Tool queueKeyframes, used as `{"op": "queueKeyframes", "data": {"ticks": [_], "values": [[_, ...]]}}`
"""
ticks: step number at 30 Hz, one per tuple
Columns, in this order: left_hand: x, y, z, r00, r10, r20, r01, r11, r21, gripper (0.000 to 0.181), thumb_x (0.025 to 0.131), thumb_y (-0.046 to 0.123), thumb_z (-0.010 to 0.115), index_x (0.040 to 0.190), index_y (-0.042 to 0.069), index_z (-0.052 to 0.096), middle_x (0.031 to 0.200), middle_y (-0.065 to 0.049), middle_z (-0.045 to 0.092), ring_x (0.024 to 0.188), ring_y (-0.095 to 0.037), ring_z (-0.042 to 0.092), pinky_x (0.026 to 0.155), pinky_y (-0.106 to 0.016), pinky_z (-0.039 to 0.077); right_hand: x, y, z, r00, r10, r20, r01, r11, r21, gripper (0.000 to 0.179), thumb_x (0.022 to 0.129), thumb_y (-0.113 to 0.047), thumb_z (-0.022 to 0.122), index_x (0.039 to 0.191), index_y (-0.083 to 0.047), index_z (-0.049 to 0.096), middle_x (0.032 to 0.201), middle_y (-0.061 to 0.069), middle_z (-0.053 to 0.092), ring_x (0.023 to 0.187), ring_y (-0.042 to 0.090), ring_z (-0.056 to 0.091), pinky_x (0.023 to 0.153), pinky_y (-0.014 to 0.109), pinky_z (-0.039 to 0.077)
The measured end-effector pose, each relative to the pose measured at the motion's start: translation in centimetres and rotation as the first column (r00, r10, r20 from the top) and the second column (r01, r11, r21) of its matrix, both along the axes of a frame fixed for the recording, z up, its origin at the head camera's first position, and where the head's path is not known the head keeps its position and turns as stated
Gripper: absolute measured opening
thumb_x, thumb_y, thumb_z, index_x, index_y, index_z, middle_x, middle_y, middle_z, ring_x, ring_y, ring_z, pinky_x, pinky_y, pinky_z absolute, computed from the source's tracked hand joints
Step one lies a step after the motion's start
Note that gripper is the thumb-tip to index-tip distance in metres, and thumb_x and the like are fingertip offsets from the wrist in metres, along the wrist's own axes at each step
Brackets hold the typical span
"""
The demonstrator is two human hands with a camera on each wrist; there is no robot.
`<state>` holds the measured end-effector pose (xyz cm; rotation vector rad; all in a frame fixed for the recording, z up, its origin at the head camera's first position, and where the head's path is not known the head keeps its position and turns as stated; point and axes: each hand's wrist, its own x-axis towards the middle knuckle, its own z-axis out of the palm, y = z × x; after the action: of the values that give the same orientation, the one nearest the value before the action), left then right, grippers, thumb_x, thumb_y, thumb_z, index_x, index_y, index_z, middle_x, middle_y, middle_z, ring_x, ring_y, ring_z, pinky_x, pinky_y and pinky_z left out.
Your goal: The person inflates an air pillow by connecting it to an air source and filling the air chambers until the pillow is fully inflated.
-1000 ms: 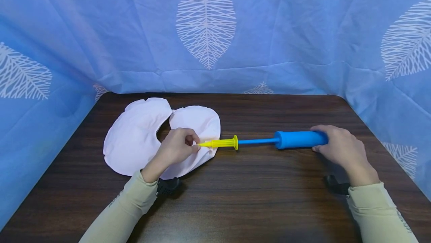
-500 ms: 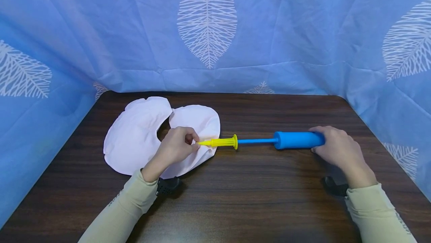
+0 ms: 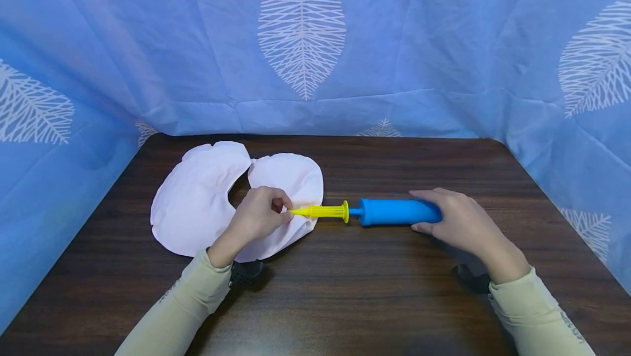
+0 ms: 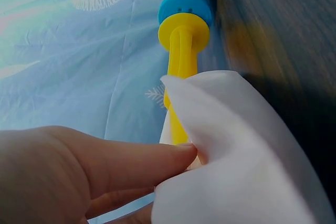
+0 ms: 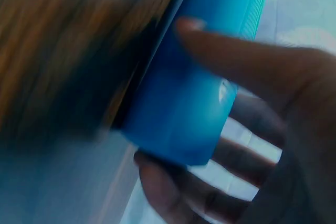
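A hand air pump with a blue barrel [image 3: 396,212] and a yellow nozzle end [image 3: 327,211] lies crosswise, its tip toward the left. My left hand [image 3: 261,213] pinches the narrow tip of the nozzle between thumb and fingers, right at the fabric of a white inflatable neck pillow [image 3: 189,208]. The thumb [image 4: 152,162] presses there in the left wrist view; the spot where tip meets pillow is hidden by the fingers. My right hand [image 3: 460,222] grips the barrel's right end, fingers curled round it [image 5: 184,93]. Only a short length of blue rod [image 3: 355,212] shows between barrel and yellow flange.
The dark wood table [image 3: 345,290] bears the pillow and the pump. Behind and at both sides hangs a blue curtain [image 3: 394,44] with white leaf prints. Black wrist straps sit below both sleeves.
My right hand has pushed the blue barrel left toward the yellow nozzle, covering most of the rod that showed before. The left hand and the pillow stay in place.
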<state>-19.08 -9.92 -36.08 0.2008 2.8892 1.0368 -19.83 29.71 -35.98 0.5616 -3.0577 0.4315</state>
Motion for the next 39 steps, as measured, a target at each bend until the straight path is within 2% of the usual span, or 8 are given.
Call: {"op": "queueKeyframes", "data": {"ticks": [3,6,9,12,15,17,29,39], "values": [[0.0,0.1,0.0,1.000,-0.002,-0.004,0.002,1.000,0.001,0.005,0.090,0.006,0.081,0.093,0.009,0.080,0.081,-0.003,0.068,0.074,-0.018,0.058,0.068,-0.029,0.044,0.3,-0.7,0.1,0.998,0.051,-0.028,-0.053,0.997,-0.060,0.073,0.086,-0.033,0.092,0.150,-0.013,0.063,0.143,0.023,0.067,0.124,0.045,0.067,0.102,0.068,0.053],[-0.1,0.2,0.1,1.000,0.001,-0.006,-0.001,1.000,0.004,0.005,0.090,0.006,0.081,0.093,0.009,0.080,0.081,-0.003,0.069,0.074,-0.018,0.058,0.068,-0.029,0.044,0.5,-0.9,0.1,0.994,0.082,-0.070,-0.088,0.992,-0.096,0.071,0.086,-0.036,0.092,0.148,-0.013,0.065,0.139,0.019,0.070,0.099,0.030,0.071,0.086,0.053,0.061],[-0.1,0.2,0.1,1.000,0.009,0.000,-0.009,1.000,0.009,0.005,0.091,0.006,0.081,0.093,0.010,0.080,0.082,-0.003,0.070,0.075,-0.018,0.059,0.069,-0.029,0.044,0.5,-0.7,0.2,0.994,0.067,-0.086,-0.075,0.992,-0.098,0.070,0.087,-0.042,0.091,0.147,-0.013,0.067,0.135,0.017,0.072,0.083,0.019,0.061,0.070,0.038,0.053],[-0.2,0.3,0.1,1.000,0.013,0.008,-0.013,1.000,0.009,0.005,0.091,0.006,0.081,0.094,0.010,0.080,0.082,-0.003,0.071,0.076,-0.018,0.059,0.069,-0.029,0.044,0.5,-0.6,0.2,0.998,0.030,-0.059,-0.034,0.997,-0.069,0.071,0.086,-0.045,0.090,0.147,-0.015,0.067,0.136,0.018,0.072,0.094,0.029,0.068,0.074,0.044,0.056],[-0.2,0.4,0.0,1.000,0.016,0.014,-0.016,1.000,0.005,0.005,0.092,0.006,0.080,0.094,0.011,0.080,0.082,-0.003,0.070,0.076,-0.018,0.059,0.069,-0.029,0.044,0.5,-0.8,0.0,0.999,0.024,-0.029,-0.025,0.999,-0.037,0.069,0.087,-0.043,0.089,0.146,-0.015,0.067,0.141,0.020,0.070,0.119,0.043,0.070,0.090,0.062,0.058],[-0.2,0.3,0.0,1.000,0.017,0.015,-0.017,1.000,0.003,0.005,0.092,0.006,0.080,0.094,0.010,0.080,0.082,-0.003,0.070,0.075,-0.018,0.059,0.068,-0.029,0.044,0.4,-1.0,-0.2,0.999,0.032,-0.012,-0.032,0.999,-0.037,0.067,0.088,-0.039,0.089,0.147,-0.015,0.067,0.143,0.021,0.068,0.127,0.046,0.066,0.097,0.067,0.055],[-0.1,0.1,0.1,1.000,-0.011,-0.015,0.011,1.000,0.016,0.004,0.090,0.006,0.080,0.093,0.009,0.080,0.080,-0.002,0.070,0.072,-0.016,0.058,0.067,-0.029,0.044,0.4,-1.9,-0.6,0.996,0.086,-0.016,-0.087,0.994,-0.061,0.061,0.090,-0.028,0.088,0.147,-0.018,0.067,0.142,0.017,0.069,0.130,0.044,0.064,0.100,0.068,0.052],[0.1,0.1,0.0,1.000,-0.016,-0.007,0.016,1.000,0.009,0.006,0.090,0.006,0.081,0.094,0.010,0.079,0.081,-0.002,0.068,0.073,-0.017,0.057,0.068,-0.029,0.044,0.0,-0.5,-0.3,0.999,0.043,-0.034,-0.042,0.999,0.020,0.059,0.090,-0.029,0.089,0.144,-0.017,0.069,0.138,0.021,0.070,0.125,0.044,0.065,0.093,0.069,0.054]]}}
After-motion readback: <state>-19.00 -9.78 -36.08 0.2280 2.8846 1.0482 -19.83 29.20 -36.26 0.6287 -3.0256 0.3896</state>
